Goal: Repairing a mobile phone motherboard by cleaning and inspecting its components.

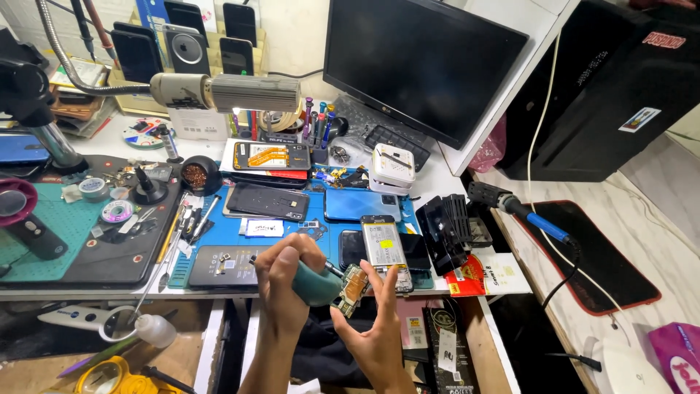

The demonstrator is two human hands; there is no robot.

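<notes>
My left hand (281, 281) grips a teal-handled screwdriver (317, 286), its metal tip pointing right toward a small phone circuit board (355, 286). My right hand (379, 325) holds that board from below with fingers curled around its edge. Both hands sit at the front edge of the blue work mat (219, 226). Just beyond them lies an opened phone (384, 248) with its battery showing.
Several phones and back covers lie on the blue mat. A dark monitor (423, 58) stands at the back, a soldering iron (521, 211) with a blue grip to the right, a lamp head (226, 91) on a flexible neck overhead, tools on the left green mat (65, 226).
</notes>
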